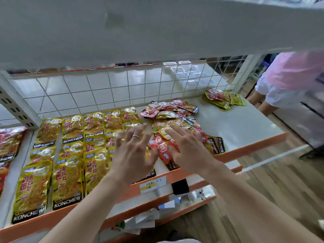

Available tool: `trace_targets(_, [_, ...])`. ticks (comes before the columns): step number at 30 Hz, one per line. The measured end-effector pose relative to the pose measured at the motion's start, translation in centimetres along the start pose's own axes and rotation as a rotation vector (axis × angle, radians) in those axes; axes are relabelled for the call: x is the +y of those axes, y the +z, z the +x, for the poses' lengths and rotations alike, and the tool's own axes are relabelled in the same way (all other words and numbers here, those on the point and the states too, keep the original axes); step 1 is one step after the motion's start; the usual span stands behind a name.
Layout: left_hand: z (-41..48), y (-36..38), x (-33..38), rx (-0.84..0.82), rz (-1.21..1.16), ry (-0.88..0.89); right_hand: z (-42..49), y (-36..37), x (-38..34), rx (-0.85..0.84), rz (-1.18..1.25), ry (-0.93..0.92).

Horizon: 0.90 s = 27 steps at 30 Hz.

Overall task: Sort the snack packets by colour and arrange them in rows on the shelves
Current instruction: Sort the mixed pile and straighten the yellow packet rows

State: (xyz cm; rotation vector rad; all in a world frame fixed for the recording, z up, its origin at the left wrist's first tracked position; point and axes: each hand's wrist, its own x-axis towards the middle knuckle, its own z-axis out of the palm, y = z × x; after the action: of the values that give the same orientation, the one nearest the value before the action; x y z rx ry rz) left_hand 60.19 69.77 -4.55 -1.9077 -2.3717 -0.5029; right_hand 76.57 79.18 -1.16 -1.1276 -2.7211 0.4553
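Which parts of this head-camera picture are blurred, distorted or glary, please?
Head view: the upper shelf is a soft blur; the left hand and right hand smear slightly; the yellow packets glint; the wire grid fans out under the wide lens.

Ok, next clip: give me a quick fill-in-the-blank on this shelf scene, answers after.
1. The packets laid in neat rows are ____ in colour.
2. The mixed pile lies to the ____ of those rows.
3. The left hand wears a ____ on one finger.
4. The shelf has an ____ front edge.
Answers: yellow; right; ring; orange.
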Motion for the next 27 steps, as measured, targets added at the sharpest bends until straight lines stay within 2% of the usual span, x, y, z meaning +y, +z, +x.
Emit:
trace_targets(6, [2.1,1.6,4.2,-0.062,0.012,0.122,-2.5,-3.5,5.2,0.089,-0.019,0.164])
trace_targets(9, [2.8,3.2,6.0,-0.178,0.066,0.148,-2.6,-4.6,8.4,0.1,0.006,0.188])
trace_targets(12, [3.1,5.1,7.4,-0.294,0.082,0.096,-2.4,-4.7,11.5,0.066,0.034,0.182])
trace_targets(17, [4.2,6.9,10.1,-0.344,0.045,0.016,-2.1,-4.3,16.8,-0.067,0.027,0.109])
trace_targets(22, [5.4,7.9,12.8,-0.31,0.028,-0.043,-1.0,-3.2,20.1,-0.344,-0.077,-0.059])
trace_targets(24, [5.4,8.1,13.2,-0.241,0.035,-0.072,-0.8,-2.7,21.0,-0.361,-0.092,-0.093])
trace_targets(27, [4.8,7.6,11.9,-0.147,0.06,-0.233,-0.3,-2.2,21.8,-0.345,-0.055,-0.135])
